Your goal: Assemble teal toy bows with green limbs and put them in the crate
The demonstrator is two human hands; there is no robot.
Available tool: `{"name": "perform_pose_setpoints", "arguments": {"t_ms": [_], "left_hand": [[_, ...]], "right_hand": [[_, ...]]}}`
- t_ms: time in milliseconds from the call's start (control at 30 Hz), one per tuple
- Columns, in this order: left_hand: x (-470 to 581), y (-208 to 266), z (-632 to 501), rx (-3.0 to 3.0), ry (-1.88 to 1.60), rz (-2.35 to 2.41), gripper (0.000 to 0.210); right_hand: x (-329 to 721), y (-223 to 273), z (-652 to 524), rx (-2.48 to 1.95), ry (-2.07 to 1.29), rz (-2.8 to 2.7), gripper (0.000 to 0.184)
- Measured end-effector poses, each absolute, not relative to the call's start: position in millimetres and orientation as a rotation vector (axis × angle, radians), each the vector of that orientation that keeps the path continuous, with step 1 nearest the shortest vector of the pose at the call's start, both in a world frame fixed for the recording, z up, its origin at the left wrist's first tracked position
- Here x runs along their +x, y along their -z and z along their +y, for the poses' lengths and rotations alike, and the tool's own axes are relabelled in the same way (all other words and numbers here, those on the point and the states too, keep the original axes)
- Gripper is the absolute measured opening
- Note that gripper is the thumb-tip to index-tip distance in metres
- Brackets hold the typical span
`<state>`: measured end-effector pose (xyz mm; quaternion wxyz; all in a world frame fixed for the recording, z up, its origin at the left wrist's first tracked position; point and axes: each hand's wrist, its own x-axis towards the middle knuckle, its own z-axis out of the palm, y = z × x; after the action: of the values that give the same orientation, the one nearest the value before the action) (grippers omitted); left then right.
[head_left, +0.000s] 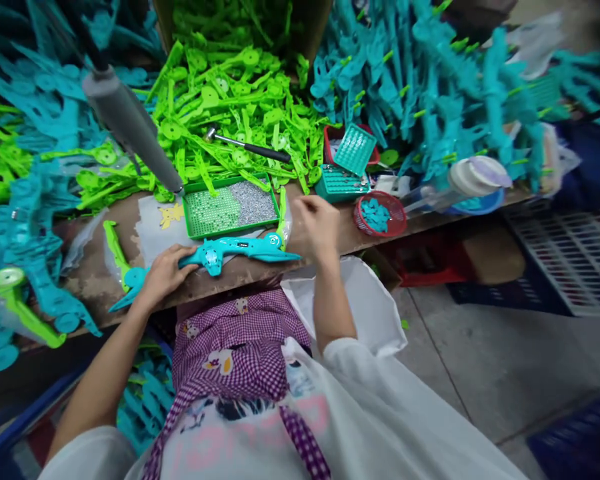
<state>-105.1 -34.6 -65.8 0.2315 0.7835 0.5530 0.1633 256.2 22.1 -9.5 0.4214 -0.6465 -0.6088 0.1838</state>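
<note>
left hand (164, 272) is lying flat on the desk (95, 273), fingers pressed down on the rear end of a teal plastic toy piece (240, 249), so the grip is holding it in place rather than closed around it. that piece lies lengthwise along the front edge of the desk, just in front of the green tray (231, 207) full of tiny silvery screws. right hand (319, 225) hovers just past the pointed tip of the piece, not touching it, fingers loosely curled; it's blurred, so can't tell if the grip is pinching anything. a grey powered screwdriver (130, 123) hangs down over the left corner of the tray. a small hammer (247, 146) lies on the heap of lime green parts (220, 107) behind the tray. to the right there's a red basket (380, 215) with teal bits, and a big pile of teal parts (430, 87) behind it.
</note>
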Motion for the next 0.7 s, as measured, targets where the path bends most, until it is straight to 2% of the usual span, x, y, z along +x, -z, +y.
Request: {"name": "perform_pose_setpoints", "arguments": {"t_ms": [133,233,400,567,700], "left_hand": [[-105,65,-34,2.156,-0.458,1.513,0.046],[-104,63,-34,2.138,-0.449,1.533,0.048],[-102,61,-35,2.138,-0.439,1.539,0.049],[-104,62,-34,2.157,-0.453,1.507,0.048],[-104,63,-34,2.153,-0.452,1.503,0.047]], "right_hand": [[379,30,31,-2.411,-0.135,-1.319,0.030],[423,33,40,-2.571,-0.250,-1.382,0.027],[437,41,47,-2.538,-0.345,-1.595,0.017],[457,46,48,-2.364,-0.221,-1.281,0.020],[446,27,50,-2.187,-0.250,-1.148,0.022]]}}
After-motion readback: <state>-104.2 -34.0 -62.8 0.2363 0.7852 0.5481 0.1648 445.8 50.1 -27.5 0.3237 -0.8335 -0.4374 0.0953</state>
